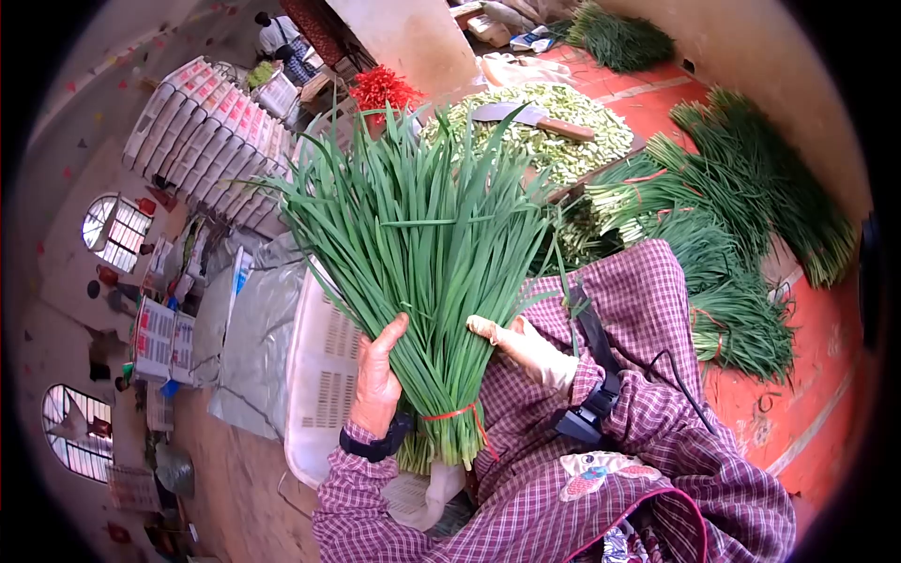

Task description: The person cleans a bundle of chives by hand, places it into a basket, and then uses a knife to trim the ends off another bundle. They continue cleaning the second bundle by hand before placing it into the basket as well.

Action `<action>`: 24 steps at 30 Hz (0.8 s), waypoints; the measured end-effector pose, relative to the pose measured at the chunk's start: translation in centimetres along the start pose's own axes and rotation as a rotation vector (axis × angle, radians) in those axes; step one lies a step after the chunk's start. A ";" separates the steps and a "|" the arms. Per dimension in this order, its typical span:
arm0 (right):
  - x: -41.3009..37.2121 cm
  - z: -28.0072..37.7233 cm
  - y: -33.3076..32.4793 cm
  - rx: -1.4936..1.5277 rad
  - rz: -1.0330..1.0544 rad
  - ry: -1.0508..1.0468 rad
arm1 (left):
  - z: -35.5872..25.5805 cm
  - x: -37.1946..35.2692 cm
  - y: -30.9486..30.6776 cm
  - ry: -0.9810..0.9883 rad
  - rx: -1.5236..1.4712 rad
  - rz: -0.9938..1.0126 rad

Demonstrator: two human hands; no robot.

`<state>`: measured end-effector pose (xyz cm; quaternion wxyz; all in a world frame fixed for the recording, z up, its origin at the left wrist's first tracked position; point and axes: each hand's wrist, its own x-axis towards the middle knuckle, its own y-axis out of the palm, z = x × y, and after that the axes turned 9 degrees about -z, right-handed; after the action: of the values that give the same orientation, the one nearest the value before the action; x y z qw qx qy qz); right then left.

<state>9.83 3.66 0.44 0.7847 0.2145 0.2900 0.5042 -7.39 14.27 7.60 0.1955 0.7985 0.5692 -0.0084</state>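
Observation:
A large bunch of long green leafy stalks [413, 253] fans out in front of me, tied near its pale cut ends with a red band [450, 413]. My left hand [378, 375] is bare and grips the bunch's left side, thumb pointing up along the leaves. On the right side my right hand [526, 352], in a pale glove, holds the same bunch with its thumb across the stalks; its other fingers are hidden. Below the bunch, a white perforated crate [319, 385] is partly covered by it.
Behind lies a heap of chopped stalks [563, 150] with a knife [535, 119] on top. More green bundles [713, 225] rest on the red floor [807, 403] at right. Stacked crates [211, 136], red ties [385, 89] and another person [282, 42] are at the back left.

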 end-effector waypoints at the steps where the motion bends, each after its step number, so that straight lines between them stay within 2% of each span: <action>1: -0.2 1.5 -0.4 -0.213 0.053 0.063 | 0.0 0.0 0.1 0.004 0.020 -0.005; 3: 0.3 2.1 -2.6 -0.546 0.174 0.109 | -0.4 -0.4 0.7 0.006 0.044 -0.001; 4: 0.4 3.2 -3.0 -0.622 0.248 0.048 | -0.8 -0.9 1.2 -0.010 0.067 -0.023; 6: -0.9 7.6 -3.7 -0.905 0.193 -0.149 | -0.6 -1.3 1.6 -0.035 0.091 -0.038; 8: -2.3 12.1 -1.8 -0.799 -0.014 -0.298 | 0.1 -1.5 1.9 -0.016 0.034 -0.033; 12: 0.2 17.2 -0.2 -0.728 -0.106 -0.903 | 0.7 -2.1 2.5 -0.057 0.014 0.018; 14: 2.5 18.5 -0.5 -0.805 -0.125 -0.969 | 1.2 -2.2 2.5 -0.060 0.018 0.036; 16: 3.5 19.6 -1.1 -0.911 -0.137 -0.915 | 1.7 -1.9 2.1 -0.027 0.089 0.086; 19: 4.3 19.8 -1.7 -0.794 0.000 -0.608 | 1.7 -2.2 2.4 -0.026 0.111 0.102; 24: 4.3 19.4 -2.4 -0.688 0.030 -0.524 | 1.9 -2.2 2.7 -0.034 0.107 0.107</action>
<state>25.81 5.79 12.23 0.8503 0.0655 -0.1071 0.5112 -5.34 10.91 7.22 0.1626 0.8369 0.5210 -0.0418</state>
